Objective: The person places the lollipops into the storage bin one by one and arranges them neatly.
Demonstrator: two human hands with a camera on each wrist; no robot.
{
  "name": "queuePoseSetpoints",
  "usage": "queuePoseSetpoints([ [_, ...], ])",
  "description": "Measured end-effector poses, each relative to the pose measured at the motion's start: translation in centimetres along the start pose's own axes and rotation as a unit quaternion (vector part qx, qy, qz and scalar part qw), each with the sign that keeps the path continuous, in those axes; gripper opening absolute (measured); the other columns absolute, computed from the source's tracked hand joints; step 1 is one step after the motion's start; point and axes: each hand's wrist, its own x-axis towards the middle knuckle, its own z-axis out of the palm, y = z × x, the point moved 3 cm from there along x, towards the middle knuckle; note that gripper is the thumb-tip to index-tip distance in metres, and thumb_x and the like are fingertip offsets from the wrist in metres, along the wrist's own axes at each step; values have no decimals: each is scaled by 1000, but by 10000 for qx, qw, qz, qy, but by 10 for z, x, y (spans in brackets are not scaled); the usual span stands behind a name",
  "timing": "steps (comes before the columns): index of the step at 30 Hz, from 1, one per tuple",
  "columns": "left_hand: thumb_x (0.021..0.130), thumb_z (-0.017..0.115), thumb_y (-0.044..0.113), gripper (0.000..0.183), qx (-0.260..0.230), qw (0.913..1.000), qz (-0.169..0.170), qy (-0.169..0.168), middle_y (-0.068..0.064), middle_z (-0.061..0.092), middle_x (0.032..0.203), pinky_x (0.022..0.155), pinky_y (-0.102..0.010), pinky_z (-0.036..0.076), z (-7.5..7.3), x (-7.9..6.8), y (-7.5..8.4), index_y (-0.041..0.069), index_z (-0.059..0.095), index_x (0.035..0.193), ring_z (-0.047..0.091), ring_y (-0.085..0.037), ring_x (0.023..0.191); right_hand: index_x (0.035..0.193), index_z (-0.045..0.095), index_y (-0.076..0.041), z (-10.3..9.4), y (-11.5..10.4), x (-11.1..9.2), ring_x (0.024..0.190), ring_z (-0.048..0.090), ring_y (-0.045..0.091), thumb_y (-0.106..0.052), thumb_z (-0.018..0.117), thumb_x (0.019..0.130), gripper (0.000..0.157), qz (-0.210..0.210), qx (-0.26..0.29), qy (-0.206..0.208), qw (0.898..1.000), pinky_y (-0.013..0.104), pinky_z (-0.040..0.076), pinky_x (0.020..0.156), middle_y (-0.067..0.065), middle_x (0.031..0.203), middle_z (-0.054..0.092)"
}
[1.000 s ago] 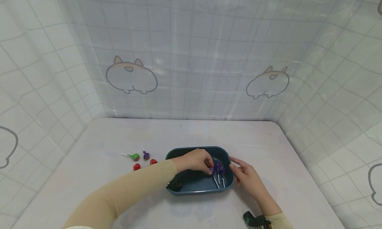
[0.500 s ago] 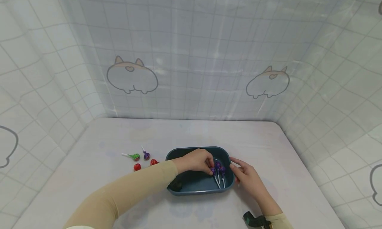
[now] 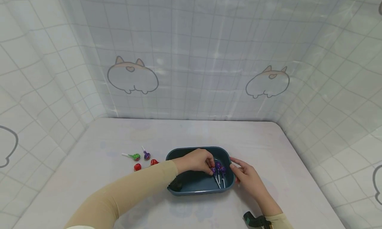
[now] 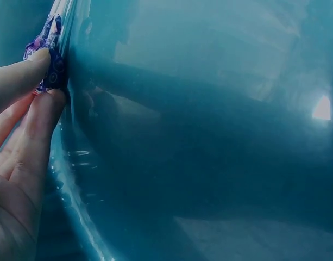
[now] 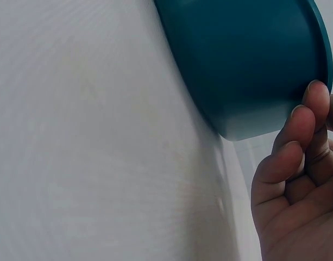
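Note:
My left hand reaches into a dark blue-green plastic bin and pinches a purple-wrapped lollipop by its head. In the left wrist view, thumb and fingertip lie on either side of the lollipop's purple wrapper, close to the bin's wall. Two more purple lollipops lie beside it at the bin's right end, white sticks pointing toward me. At that same end my right hand holds the rim. Its fingertips rest against the outer wall in the right wrist view.
Left of the bin on the white table lie a green lollipop, a purple one and two red ones, one red lollipop partly behind my left sleeve. A grid-patterned curtain rises behind the table and along both sides.
Both hands keep their places, the left on the purple lollipop and the right on the bin's rim. The whole view shifts very slightly.

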Motion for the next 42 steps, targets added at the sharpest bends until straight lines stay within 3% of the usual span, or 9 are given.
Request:
queuePoseSetpoints([
  [9,78,87,23,19,24,10000,-22,21,14,68,83,70,-17,50,-2,0,-1,18,72,89,61,3,77,135,59,-21,0,0,0,54,49,22,-46,61,96,46,25,11,-14,10000,27,39,47,7,64,60],
  [15,77,87,21,21,-293,9996,0,14,13,69,85,69,-19,52,-9,-2,1,17,73,92,63,2,78,136,59,-20,0,-1,1,55,50,22,-45,62,97,47,33,14,-21,10000,27,39,47,7,64,60],
  [21,78,86,22,27,-517,9984,240,46,9,71,96,73,-18,52,-23,-6,9,14,74,101,64,3,82,136,59,-21,-1,-2,2,55,51,22,-44,61,97,46,81,-26,-16,10000,27,40,48,7,64,61],
  [29,82,83,21,36,-1338,9891,501,344,-8,70,111,77,-21,54,-46,-20,15,6,71,113,67,-3,89,136,59,-20,-3,-2,2,56,51,20,-44,62,96,47,108,4,-43,9999,27,40,49,7,64,60],
  [36,83,82,27,42,-1729,9821,400,624,-7,69,115,81,-27,55,-70,-38,4,8,70,119,67,-7,97,136,59,-20,-3,-3,4,56,51,21,-45,62,96,47,106,4,-41,9999,27,41,49,7,64,60],
  [42,82,82,33,36,-1858,9779,192,938,2,69,112,85,-31,54,-91,-57,-13,21,71,114,66,-11,100,136,59,-21,-4,-2,7,56,53,22,-45,62,96,47,87,-35,-41,9999,28,41,48,7,64,61],
])
